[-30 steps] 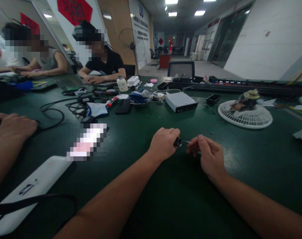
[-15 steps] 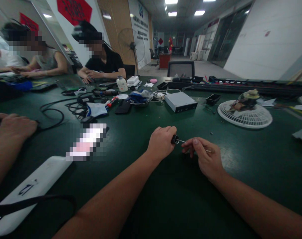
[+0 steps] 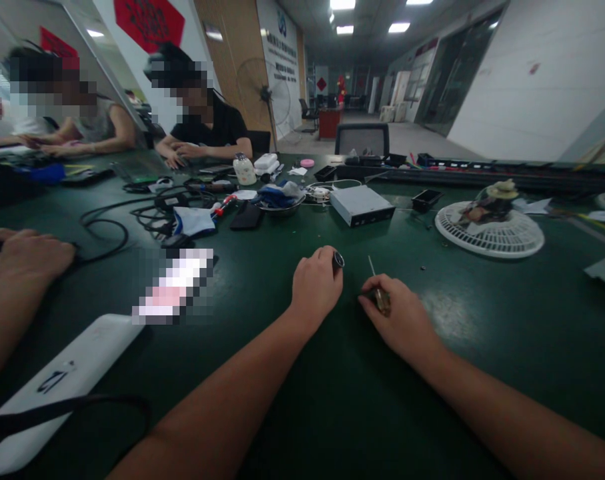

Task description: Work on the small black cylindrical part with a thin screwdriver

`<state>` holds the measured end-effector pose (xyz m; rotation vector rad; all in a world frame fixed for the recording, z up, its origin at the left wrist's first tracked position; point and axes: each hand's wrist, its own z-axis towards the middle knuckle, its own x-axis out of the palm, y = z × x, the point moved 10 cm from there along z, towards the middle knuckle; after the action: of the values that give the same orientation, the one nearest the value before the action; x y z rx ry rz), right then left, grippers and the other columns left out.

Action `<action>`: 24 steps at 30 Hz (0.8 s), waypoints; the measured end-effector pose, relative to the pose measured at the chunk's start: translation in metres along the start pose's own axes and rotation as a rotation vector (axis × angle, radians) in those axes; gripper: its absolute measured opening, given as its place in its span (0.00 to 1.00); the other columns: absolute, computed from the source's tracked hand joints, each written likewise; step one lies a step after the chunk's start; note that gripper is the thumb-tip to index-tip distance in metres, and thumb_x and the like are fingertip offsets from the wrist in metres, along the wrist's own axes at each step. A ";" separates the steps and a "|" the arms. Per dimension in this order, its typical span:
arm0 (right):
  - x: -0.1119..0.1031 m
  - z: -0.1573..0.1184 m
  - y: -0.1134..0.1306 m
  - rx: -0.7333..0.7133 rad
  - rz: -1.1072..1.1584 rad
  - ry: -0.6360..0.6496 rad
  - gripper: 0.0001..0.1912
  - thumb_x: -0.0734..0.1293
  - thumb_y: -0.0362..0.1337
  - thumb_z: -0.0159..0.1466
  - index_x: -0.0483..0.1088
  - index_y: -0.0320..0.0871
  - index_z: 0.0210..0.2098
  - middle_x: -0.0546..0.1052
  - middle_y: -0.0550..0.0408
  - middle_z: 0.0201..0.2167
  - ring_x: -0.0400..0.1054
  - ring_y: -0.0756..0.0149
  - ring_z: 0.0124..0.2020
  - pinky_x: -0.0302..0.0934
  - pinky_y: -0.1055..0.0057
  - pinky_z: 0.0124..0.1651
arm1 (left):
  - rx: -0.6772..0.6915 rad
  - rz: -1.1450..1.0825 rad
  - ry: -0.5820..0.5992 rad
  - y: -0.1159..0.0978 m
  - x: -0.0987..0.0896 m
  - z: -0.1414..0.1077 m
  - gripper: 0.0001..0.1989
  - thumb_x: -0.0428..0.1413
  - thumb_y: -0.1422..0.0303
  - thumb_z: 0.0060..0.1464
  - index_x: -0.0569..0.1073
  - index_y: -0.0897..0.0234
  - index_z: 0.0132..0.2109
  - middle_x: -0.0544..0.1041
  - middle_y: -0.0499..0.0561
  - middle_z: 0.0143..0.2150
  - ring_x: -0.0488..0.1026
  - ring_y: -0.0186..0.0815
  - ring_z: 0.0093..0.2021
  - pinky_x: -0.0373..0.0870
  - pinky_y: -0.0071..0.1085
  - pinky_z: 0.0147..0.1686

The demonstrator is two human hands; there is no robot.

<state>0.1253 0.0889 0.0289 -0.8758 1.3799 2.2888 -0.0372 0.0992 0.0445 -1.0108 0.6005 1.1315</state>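
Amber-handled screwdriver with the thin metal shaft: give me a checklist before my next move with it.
1. Right hand holding the amber-handled screwdriver: ok, handle in the fingers.
2. Left hand gripping the black cylindrical piece with a shiny ring: ok, fingers wrapped around it.
3. Metal shaft clear of the cylindrical piece: ok, a gap shows.
4. Inside of the cylindrical piece: cannot tell, too small.
5. Green tabletop nearby free of loose bits: not ok, a small dark piece lies beyond the right hand.
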 end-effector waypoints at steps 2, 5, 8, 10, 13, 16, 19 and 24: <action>0.006 0.000 0.004 -0.026 -0.077 0.051 0.09 0.67 0.29 0.60 0.73 0.47 0.39 0.77 0.52 0.37 0.71 0.55 0.41 0.64 0.60 0.43 | -0.023 -0.008 0.003 0.002 0.001 0.000 0.03 0.53 0.71 0.65 0.69 0.61 0.45 0.79 0.54 0.44 0.76 0.41 0.40 0.70 0.39 0.42; 0.010 -0.001 0.004 -0.018 -0.078 0.100 0.15 0.63 0.24 0.57 0.71 0.46 0.40 0.77 0.51 0.38 0.71 0.57 0.41 0.64 0.61 0.44 | -0.031 -0.023 0.005 0.002 0.001 0.000 0.02 0.52 0.69 0.66 0.68 0.61 0.45 0.78 0.55 0.44 0.76 0.41 0.40 0.70 0.38 0.41; 0.012 -0.001 0.002 -0.012 -0.023 0.128 0.15 0.63 0.24 0.58 0.71 0.46 0.41 0.77 0.52 0.39 0.71 0.59 0.40 0.64 0.62 0.43 | -0.029 -0.027 0.002 0.003 0.002 -0.001 0.02 0.53 0.70 0.66 0.68 0.61 0.45 0.78 0.54 0.44 0.76 0.40 0.39 0.70 0.38 0.41; 0.010 0.000 -0.001 0.004 0.027 0.110 0.13 0.64 0.25 0.59 0.71 0.47 0.40 0.77 0.53 0.39 0.72 0.59 0.40 0.65 0.62 0.43 | -0.023 -0.025 0.000 0.003 0.004 -0.001 0.02 0.53 0.70 0.65 0.68 0.60 0.45 0.78 0.54 0.44 0.76 0.40 0.39 0.70 0.38 0.41; 0.008 0.002 -0.007 0.044 0.115 0.089 0.11 0.65 0.27 0.60 0.70 0.47 0.40 0.78 0.54 0.40 0.74 0.59 0.41 0.66 0.61 0.44 | -0.007 -0.022 0.016 0.003 0.007 -0.001 0.03 0.53 0.71 0.65 0.68 0.60 0.46 0.78 0.54 0.44 0.76 0.40 0.40 0.71 0.38 0.41; 0.010 0.003 -0.011 0.078 0.165 0.102 0.11 0.65 0.28 0.62 0.70 0.48 0.41 0.79 0.54 0.42 0.75 0.59 0.42 0.67 0.60 0.45 | 0.013 -0.031 0.037 0.000 0.008 -0.001 0.05 0.53 0.73 0.64 0.68 0.60 0.46 0.78 0.54 0.45 0.76 0.41 0.41 0.71 0.38 0.43; 0.010 0.003 -0.012 0.096 0.190 0.099 0.10 0.67 0.29 0.61 0.69 0.48 0.41 0.80 0.53 0.45 0.75 0.57 0.45 0.67 0.57 0.49 | 0.026 -0.042 0.051 -0.003 0.008 0.000 0.06 0.52 0.74 0.64 0.68 0.60 0.46 0.78 0.54 0.46 0.76 0.41 0.42 0.71 0.39 0.44; 0.000 0.002 -0.006 0.033 -0.002 -0.009 0.09 0.67 0.29 0.60 0.69 0.47 0.40 0.79 0.50 0.45 0.71 0.51 0.51 0.64 0.50 0.54 | 0.033 -0.036 0.073 -0.004 0.009 0.000 0.05 0.51 0.74 0.64 0.68 0.60 0.46 0.78 0.54 0.46 0.76 0.41 0.42 0.71 0.39 0.44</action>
<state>0.1281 0.0932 0.0253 -0.8549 1.4081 2.2587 -0.0306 0.1031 0.0389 -1.0336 0.6547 1.0536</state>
